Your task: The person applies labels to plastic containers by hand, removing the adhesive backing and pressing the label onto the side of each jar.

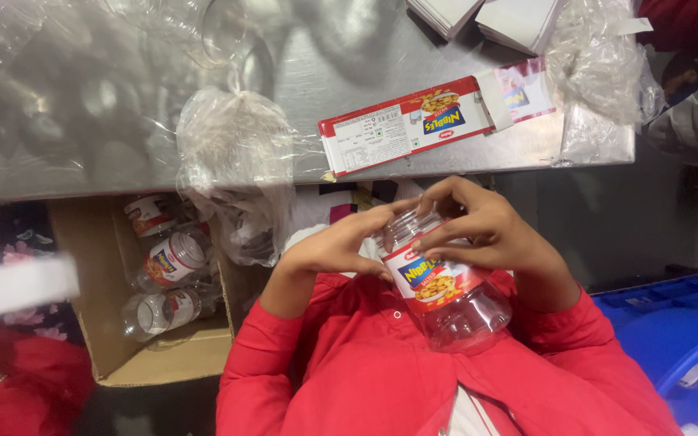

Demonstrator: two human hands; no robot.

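Both my hands hold a clear empty plastic jar against my chest, below the table's edge. My left hand touches the jar's neck and the upper edge of its red and white label. My right hand curls over the neck from the other side, fingers pressing on the label. The jar lies tilted, with its mouth toward the table. Both my sleeves are red.
A steel table carries a flat strip of red labels, white stacks and clear plastic bags. A cardboard box at the left holds labelled jars. A blue crate stands at the right. Other people's sleeves show at both sides.
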